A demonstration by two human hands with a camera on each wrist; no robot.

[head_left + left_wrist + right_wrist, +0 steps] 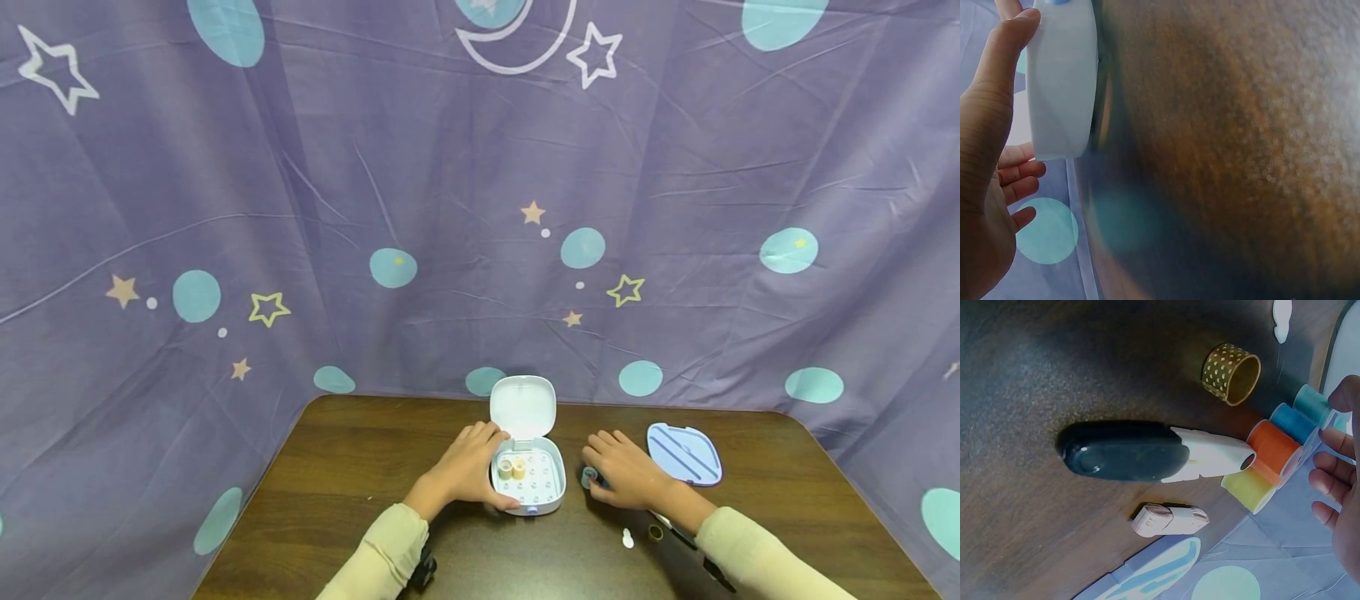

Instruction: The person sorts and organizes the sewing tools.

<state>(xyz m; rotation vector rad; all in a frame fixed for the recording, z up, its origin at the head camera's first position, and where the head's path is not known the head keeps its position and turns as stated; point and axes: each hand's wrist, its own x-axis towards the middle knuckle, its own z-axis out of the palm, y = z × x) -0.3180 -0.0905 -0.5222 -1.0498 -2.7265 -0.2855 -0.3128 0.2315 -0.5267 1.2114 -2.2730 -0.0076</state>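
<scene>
Head view. White case (551,505), lid (522,407) raised, sits on the wooden table (360,467). Left hand (474,467) grips its left side, thumb along the front. Two spools stand on the peg plate inside, toward the left: one grey-green (506,470), one yellow-orange (519,469). Right of the case, apart from it, the teal spool (588,479) is upright on the table by the right hand's (626,471) thumb and forefinger. Right hand clearly the nearer. Blue insert (684,453) lies beyond that wrist; white threader (627,538) and gold thimble (656,532) lie nearer the person.

Left wrist view. Thumb pressed to the case wall; other visible fingers loosely bent near its far end (inner contact hidden).

Right wrist view. Row of spools: teal, then blue (1294,424), orange (1274,445), yellow (1249,489). Long axes stand up from the table (the picture is tipped sideways). Thumb and forefinger flank the teal spool's top end; pinched or merely straddled, cannot tell. Remaining fingers bent, slightly apart. Black-and-white snips (1154,452) and folded tape (1170,520) lie near the row.
</scene>
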